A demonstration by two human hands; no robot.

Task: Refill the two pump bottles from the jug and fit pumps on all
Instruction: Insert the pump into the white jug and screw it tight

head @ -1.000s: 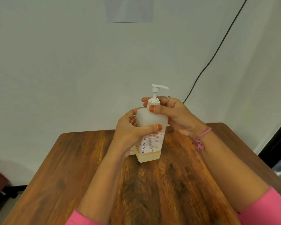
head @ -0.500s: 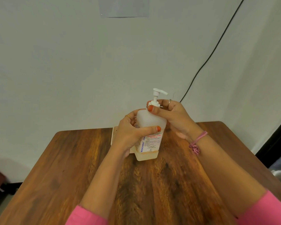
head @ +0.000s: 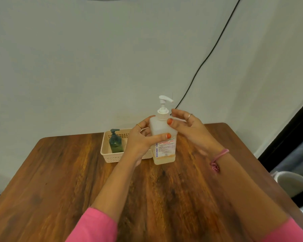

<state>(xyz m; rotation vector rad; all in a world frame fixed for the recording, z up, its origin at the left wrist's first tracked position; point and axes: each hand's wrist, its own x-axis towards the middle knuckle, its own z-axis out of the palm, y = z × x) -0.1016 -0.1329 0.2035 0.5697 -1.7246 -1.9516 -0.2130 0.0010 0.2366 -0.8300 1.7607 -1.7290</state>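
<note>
Handrub bottle [head: 163, 137], translucent white with its white pump [head: 164, 106] fitted, stands upright on the wooden table [head: 59, 180], gripped round the body by the left hand [head: 140, 142]. Right hand [head: 185, 126] hovers beside the collar, fingers loosely spread (holding nothing). Behind sits a cream basket [head: 108, 154] holding a small green pump bottle [head: 115, 142], its right half hidden by the left hand.

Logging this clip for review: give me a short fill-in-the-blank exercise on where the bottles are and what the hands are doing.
1. The left hand grips the white pump bottle standing on the ____.
2. The green bottle stands inside the beige ____.
3. The right hand, fingers spread, is beside the white bottle's ____.

Missing words: table; basket; pump
</note>
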